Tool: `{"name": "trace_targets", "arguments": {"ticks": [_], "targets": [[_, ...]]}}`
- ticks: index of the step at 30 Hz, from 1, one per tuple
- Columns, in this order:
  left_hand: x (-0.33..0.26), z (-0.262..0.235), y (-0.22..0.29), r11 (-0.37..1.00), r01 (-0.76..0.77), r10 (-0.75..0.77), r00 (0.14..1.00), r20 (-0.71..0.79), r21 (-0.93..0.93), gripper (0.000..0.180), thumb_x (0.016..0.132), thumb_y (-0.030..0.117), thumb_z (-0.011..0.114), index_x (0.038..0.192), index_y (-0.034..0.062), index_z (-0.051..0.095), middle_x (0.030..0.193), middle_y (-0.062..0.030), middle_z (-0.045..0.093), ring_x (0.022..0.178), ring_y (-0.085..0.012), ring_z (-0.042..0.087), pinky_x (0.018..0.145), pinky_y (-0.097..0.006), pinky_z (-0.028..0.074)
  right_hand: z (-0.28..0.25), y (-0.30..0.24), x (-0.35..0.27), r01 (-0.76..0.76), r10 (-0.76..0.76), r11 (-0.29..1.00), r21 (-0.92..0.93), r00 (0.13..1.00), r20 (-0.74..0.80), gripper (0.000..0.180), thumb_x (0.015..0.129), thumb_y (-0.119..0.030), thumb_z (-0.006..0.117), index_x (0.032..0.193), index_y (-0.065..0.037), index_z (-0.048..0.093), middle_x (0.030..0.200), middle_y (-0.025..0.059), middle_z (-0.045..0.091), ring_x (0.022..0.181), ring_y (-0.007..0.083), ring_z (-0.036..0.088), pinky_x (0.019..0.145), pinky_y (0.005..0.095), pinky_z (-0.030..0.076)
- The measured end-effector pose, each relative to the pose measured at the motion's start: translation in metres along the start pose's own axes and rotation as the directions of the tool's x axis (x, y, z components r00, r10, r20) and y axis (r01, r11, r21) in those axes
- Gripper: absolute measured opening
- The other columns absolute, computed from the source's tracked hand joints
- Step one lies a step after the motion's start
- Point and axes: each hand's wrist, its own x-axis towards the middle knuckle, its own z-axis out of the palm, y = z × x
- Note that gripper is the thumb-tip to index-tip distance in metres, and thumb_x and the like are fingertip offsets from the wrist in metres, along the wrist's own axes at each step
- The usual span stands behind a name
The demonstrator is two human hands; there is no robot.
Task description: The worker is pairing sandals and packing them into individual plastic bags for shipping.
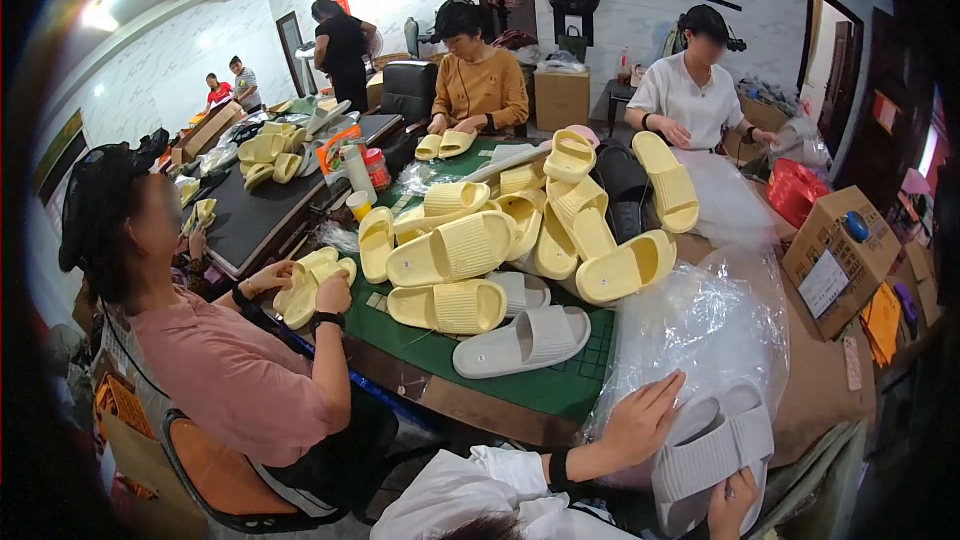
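Note:
A pair of grey slippers (700, 458) lies close in front of me at the lower right, one overlapping the other. My right hand (733, 506) grips the side of these slippers near the strap, fingers curled round the edge. Beside them, my left hand (640, 427) is open, its fingers stretched out flat over the clear plastic bags (690, 325) and nearest the upper slipper's toe end. A black band circles my left wrist. To the left on the green mat, another grey slipper (525, 342) rests by itself, with part of one more grey slipper (520, 292) behind it.
A heap of yellow slippers (450, 248) covers the middle of the green mat (480, 392). At left a person in pink (240, 370) handles yellow slippers; two people sit across the table. A cardboard box (840, 258) and red plastic roll (797, 190) stand at right.

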Motion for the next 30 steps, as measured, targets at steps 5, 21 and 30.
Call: {"name": "trace_targets", "arguments": {"ticks": [5, 21, 30], "targets": [[-0.001, 0.008, -0.004, 0.940, -0.203, 0.215, 0.977, -0.011, 0.275, 0.044, 0.083, 0.010, 0.057, 0.125, -0.0007, 0.050, 0.122, -0.0187, 0.055, 0.100, -0.0331, 0.058, 0.085, -0.037, 0.048, 0.001, -0.002, -0.003, 0.068, -0.071, 0.994, -0.082, 0.997, -0.032, 0.011, 0.080, -0.006, 0.059, 0.083, 0.003, 0.063, 0.070, 0.0200, 0.054, 0.064, 0.0364, 0.051, 0.058, 0.0410, 0.043], [-0.002, 0.015, -0.024, 0.927, -0.270, 0.228, 0.957, 0.179, 0.260, 0.046, 0.084, 0.015, 0.056, 0.129, 0.0097, 0.049, 0.121, -0.0145, 0.056, 0.103, -0.0316, 0.058, 0.079, -0.035, 0.052, 0.014, -0.016, -0.004, 0.330, -0.335, 0.939, -0.101, 0.941, -0.046, 0.005, 0.072, -0.001, 0.062, 0.075, 0.000, 0.059, 0.065, 0.0158, 0.048, 0.058, 0.0327, 0.048, 0.053, 0.0423, 0.040], [-0.006, 0.013, -0.021, 0.924, -0.344, 0.285, 0.911, 0.299, 0.165, 0.050, 0.081, 0.012, 0.052, 0.129, 0.0009, 0.046, 0.137, -0.0164, 0.042, 0.118, -0.0368, 0.047, 0.097, -0.042, 0.041, 0.014, -0.007, -0.009, -0.039, 0.042, 0.993, 0.109, 0.999, -0.021, 0.012, 0.078, -0.002, 0.054, 0.068, 0.004, 0.052, 0.061, 0.0176, 0.045, 0.057, 0.0331, 0.045, 0.053, 0.0406, 0.037]]}}
